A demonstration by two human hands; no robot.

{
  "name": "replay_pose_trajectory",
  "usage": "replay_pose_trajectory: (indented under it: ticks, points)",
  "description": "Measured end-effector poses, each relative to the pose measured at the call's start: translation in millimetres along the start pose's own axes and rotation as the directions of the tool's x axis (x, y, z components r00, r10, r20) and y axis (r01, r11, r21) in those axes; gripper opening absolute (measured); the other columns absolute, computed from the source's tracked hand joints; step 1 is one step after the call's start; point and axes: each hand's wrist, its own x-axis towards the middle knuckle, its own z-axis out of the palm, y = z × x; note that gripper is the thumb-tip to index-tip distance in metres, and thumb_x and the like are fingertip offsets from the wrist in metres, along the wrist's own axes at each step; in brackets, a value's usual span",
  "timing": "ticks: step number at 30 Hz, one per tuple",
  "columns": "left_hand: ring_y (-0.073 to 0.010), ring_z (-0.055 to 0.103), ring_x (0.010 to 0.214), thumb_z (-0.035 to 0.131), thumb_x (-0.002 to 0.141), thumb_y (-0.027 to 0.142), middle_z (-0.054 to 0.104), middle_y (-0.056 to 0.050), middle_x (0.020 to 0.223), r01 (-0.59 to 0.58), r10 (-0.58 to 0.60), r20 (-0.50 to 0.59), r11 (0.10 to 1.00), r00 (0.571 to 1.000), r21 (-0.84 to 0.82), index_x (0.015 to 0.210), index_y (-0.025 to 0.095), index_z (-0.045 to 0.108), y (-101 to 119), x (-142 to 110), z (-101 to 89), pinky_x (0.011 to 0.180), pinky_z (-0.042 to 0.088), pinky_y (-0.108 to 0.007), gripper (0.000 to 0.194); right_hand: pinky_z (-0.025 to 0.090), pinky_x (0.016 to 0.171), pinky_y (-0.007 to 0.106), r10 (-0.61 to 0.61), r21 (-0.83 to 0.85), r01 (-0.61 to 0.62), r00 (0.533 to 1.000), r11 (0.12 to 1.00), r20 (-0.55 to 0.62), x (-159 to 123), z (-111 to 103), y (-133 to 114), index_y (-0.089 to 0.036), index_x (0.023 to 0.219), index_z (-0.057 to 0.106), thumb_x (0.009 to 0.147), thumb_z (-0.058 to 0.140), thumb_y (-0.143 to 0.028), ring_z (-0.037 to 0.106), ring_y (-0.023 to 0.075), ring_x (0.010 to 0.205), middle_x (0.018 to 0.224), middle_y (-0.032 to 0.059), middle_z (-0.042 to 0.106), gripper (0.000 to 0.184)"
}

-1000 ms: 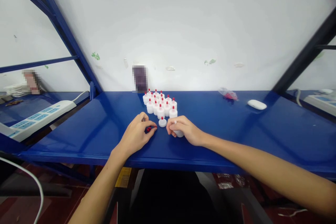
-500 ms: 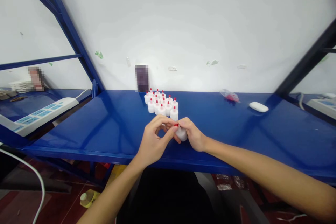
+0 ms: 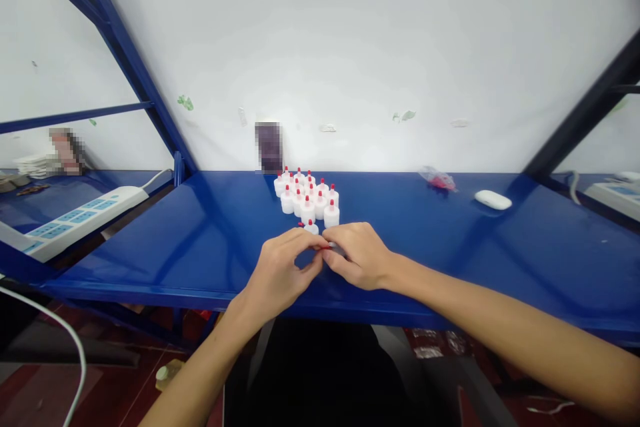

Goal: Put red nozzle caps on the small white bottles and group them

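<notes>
My left hand is closed in a pinch, thumb and forefinger on a small red cap at the tip of a bottle. Wrapped round that white bottle is my right hand, which hides most of it; its tip points left. Just beyond my fingers stands another small white bottle with a red cap, partly hidden by my left hand. A loose-looking red piece is beside it. Behind these, several white bottles with red caps stand upright in a close group.
A blue table runs up to the white wall. On it, right of the bottles, are a clear bag with red pieces and a white rounded object. A blurred dark rectangle stands behind the bottles; a power strip is at left.
The bottle in my hands has turned from nearly upright to lying sideways, its tip to the left. My right hand now covers more of it. The nearest standing bottle has come into view.
</notes>
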Motion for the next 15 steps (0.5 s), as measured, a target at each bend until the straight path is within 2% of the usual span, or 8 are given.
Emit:
replay_pose_trajectory:
  ticks: [4,8,15]
  points:
    - [-0.0119,0.066,0.079,0.061,0.085,0.01,0.072,0.0,0.086,0.005,-0.005,-0.019,1.0,1.0,-0.024,0.092,0.019,0.068,-1.2,0.4,0.7,0.074,0.052,-0.023,0.014,0.022,0.058,0.029,0.05,-0.061,-0.048,0.999,0.997,0.023,1.0,0.1,1.0,-0.017,0.075,0.059,0.093,0.039,-0.046,0.049,0.0157,0.061,0.071,0.006,0.063,0.039]
    - [-0.0124,0.066,0.079,0.06,0.085,0.01,0.071,-0.001,0.086,0.016,-0.015,0.025,0.998,1.0,-0.064,0.092,0.019,0.068,-1.4,-0.1,1.0,0.074,0.051,-0.024,0.013,0.022,0.058,0.029,0.007,-0.046,-0.005,1.0,0.999,0.029,0.5,1.0,1.5,-0.017,0.073,0.058,0.093,0.04,-0.045,0.046,0.0148,0.059,0.069,0.0053,0.061,0.039]
    - [-0.0141,0.064,0.076,0.06,0.082,0.01,0.071,-0.001,0.084,0.093,-0.08,0.105,0.988,0.991,-0.125,0.09,0.019,0.069,0.9,0.2,1.5,0.072,0.05,-0.026,0.015,0.025,0.058,0.028,-0.006,0.122,0.0,0.999,0.993,0.048,-1.6,3.4,-0.2,-0.017,0.065,0.052,0.095,0.038,-0.039,0.041,0.0119,0.055,0.06,0.0016,0.053,0.04]
